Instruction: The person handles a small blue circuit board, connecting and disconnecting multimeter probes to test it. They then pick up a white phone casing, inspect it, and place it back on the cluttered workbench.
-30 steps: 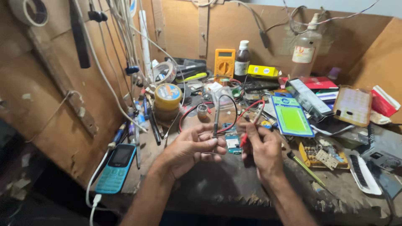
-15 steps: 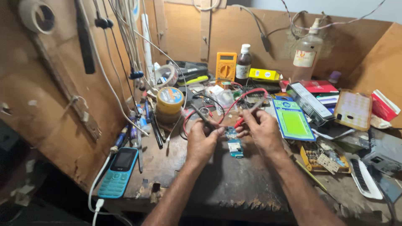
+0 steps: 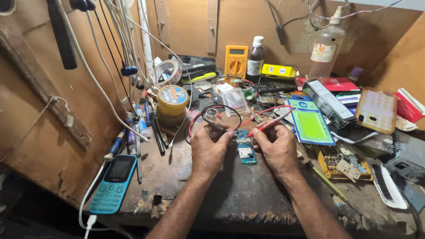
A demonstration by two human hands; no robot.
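Landmark: small blue-green bare circuit board (image 3: 244, 149), lying flat on the worn dark wooden workbench (image 3: 248, 199).
Left hand (image 3: 209, 148): just left of the board, fingers curled narrow round a thin black test probe (image 3: 215, 125); probe tip slanted down toward the board's upper end.
Right hand (image 3: 278, 148): just right of the board, pinched shut on a thin red test probe (image 3: 265, 127); tip aimed at the board's upper edge; contact too small to tell.
Leads: red wire and black wire (image 3: 230, 108) looping just behind the board.
Far left of the board, nearer the bench edge: blue keypad phone (image 3: 113, 183) with a white cable plugged in at its bottom.
Right of the board: yellow-edged tray of small electronic parts (image 3: 338, 162); beyond it, a flat blue-framed green card (image 3: 311, 124).
Behind and left of the board: round tin with an orange and blue lid (image 3: 172, 98); roll of clear tape (image 3: 169, 71) farther back.
Far behind the board, against the brown wall: yellow handheld meter (image 3: 236, 61), dark brown bottle with a white cap (image 3: 255, 59) just beside it, clear plastic spray bottle (image 3: 327, 46) well to the right.
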